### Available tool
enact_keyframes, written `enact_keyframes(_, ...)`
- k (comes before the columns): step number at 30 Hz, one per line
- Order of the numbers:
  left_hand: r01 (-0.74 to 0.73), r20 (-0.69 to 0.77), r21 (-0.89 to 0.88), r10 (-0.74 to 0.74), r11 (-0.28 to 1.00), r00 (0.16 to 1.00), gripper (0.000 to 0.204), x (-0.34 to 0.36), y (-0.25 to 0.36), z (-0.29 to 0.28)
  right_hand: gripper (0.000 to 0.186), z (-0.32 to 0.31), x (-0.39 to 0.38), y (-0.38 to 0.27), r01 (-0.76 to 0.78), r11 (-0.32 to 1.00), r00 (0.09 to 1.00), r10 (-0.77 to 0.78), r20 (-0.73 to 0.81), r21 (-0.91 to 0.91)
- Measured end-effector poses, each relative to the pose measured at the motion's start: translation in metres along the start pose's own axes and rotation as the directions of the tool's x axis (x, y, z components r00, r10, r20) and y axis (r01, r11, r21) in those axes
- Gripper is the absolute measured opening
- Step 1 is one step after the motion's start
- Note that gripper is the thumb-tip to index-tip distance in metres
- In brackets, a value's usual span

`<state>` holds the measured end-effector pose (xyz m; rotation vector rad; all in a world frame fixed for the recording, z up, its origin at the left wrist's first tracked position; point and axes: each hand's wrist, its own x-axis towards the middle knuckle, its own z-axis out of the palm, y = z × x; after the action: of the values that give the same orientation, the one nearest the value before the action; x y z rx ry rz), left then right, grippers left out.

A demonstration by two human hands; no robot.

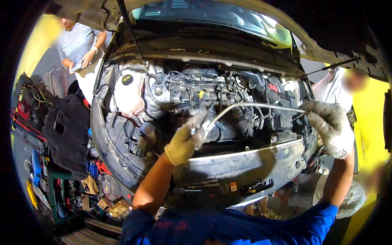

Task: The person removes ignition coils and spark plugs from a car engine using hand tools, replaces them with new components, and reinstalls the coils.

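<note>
Both of my hands wear worn, light-coloured work gloves. A thin flexible metal-sheathed cable (261, 105) arches between them above a car's engine (200, 92). My left hand (184, 143) is closed around the cable's lower end, where a bright metal part shows by the fingers. The other end runs to my right hand (332, 128), raised over the right side of the engine bay with its fingers closed on the cable. Part of the engine's front is hidden behind my left hand and the cable.
The raised hood, its struts (326, 66) and the front panel (245, 161) frame the bay. A whitish coolant tank (130, 96) sits at left; a ratchet (188, 190) lies on the front edge. People stand at both sides. A black cover (67, 130) and tools lie left.
</note>
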<state>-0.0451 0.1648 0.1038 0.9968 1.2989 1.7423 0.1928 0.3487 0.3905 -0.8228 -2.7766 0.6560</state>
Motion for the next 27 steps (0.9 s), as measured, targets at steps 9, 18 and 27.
enact_keyframes(9,0.432,0.05,-0.034,-0.43,0.901,0.901,0.019,-0.059,0.016,0.007,0.026,0.019,0.036,0.028,0.144,0.99,0.955,-0.142,0.259,0.014)
enact_keyframes(18,0.223,-0.53,-0.485,-0.487,0.845,0.694,0.017,-0.125,-0.037,-0.06,0.03,0.06,0.147,0.134,0.115,0.941,0.986,-0.149,-0.081,-0.319)
enact_keyframes(27,0.148,-0.469,-0.681,-0.582,0.717,0.664,0.028,-0.122,-0.057,-0.067,0.032,0.2,0.241,0.222,-0.239,0.79,0.971,0.2,-0.131,-0.564)
